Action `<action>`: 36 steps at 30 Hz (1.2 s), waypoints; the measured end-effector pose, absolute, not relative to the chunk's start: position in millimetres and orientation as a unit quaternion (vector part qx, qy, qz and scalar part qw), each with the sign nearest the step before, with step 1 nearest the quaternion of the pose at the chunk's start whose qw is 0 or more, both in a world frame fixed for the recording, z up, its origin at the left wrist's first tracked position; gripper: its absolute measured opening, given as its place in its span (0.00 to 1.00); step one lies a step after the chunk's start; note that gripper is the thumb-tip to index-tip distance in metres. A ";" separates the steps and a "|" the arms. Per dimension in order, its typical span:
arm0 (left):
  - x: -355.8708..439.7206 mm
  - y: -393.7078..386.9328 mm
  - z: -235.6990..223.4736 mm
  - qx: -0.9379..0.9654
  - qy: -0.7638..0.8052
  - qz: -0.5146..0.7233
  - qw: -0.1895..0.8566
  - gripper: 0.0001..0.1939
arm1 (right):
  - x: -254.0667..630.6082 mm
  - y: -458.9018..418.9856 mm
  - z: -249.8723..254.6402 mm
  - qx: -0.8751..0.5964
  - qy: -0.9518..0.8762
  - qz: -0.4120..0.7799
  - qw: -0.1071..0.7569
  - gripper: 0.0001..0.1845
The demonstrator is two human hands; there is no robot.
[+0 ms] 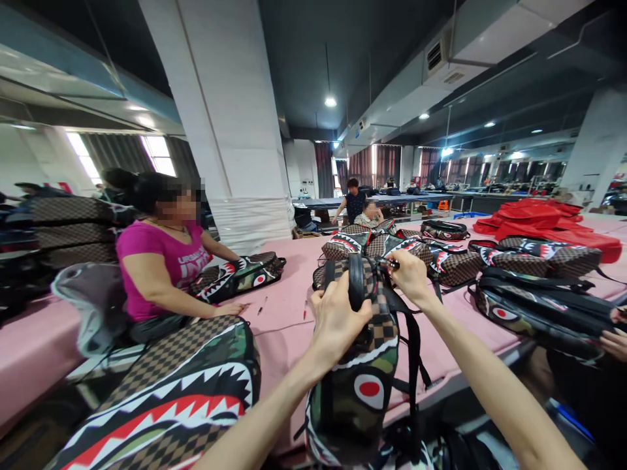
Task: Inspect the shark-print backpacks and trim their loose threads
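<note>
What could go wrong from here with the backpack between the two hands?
The black straps hanging loose beside the backpack could snag. The small dark object in the right hand sits close to the backpack's top and might scuff it if it slips. Other backpacks crowd just beyond, so a wide swing could perhaps knock them.

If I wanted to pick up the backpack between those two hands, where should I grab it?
Probably by the black handle, from above: it arches up from the backpack. Coming from the left hand's side should avoid the loose straps hanging opposite, though that hand would need to make room.
</note>
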State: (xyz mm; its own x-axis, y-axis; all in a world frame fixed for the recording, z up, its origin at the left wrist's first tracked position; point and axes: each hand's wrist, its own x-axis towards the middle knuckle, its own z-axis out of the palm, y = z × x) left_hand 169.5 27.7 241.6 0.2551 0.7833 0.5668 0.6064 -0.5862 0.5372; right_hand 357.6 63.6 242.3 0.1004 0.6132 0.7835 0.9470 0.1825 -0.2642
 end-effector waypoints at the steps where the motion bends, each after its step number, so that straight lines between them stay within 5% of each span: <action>1: 164.2 26.8 242.8 0.798 0.412 0.421 0.127 0.23 | 364.4 70.3 245.4 -0.627 -0.629 -0.195 0.418 0.07; 5: 114.9 58.9 255.4 0.830 0.310 0.406 0.224 0.25 | 377.9 78.2 246.9 -0.647 -0.622 -0.168 0.408 0.09; 8: 73.6 101.8 264.6 0.818 0.346 0.426 0.173 0.22 | 368.9 64.1 239.3 -0.619 -0.640 -0.144 0.432 0.08; 13: 81.4 95.8 253.8 0.805 0.366 0.460 -0.079 0.15 | 343.6 36.2 225.9 -0.570 -0.662 -0.070 0.481 0.04; 20: 130.7 31.0 219.9 0.818 0.274 0.383 -0.330 0.18 | 336.0 10.4 223.5 -0.553 -0.665 -0.083 0.495 0.10; 28: 138.6 20.9 209.8 0.812 0.270 0.366 -0.366 0.16 | 326.9 -17.7 223.3 -0.631 -0.628 -0.255 0.377 0.09; 36: 138.6 22.3 208.0 0.857 0.320 0.311 -0.258 0.12 | 312.9 10.7 238.0 -0.702 -0.610 -0.247 0.272 0.10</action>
State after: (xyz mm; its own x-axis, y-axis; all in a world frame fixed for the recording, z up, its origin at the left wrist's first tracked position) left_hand 138.6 22.3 208.0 0.6016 0.3870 0.6988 0.7088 -0.6621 -0.2435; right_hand 312.9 10.7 238.0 0.1347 0.7218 0.6789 0.9908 -0.1085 -0.0813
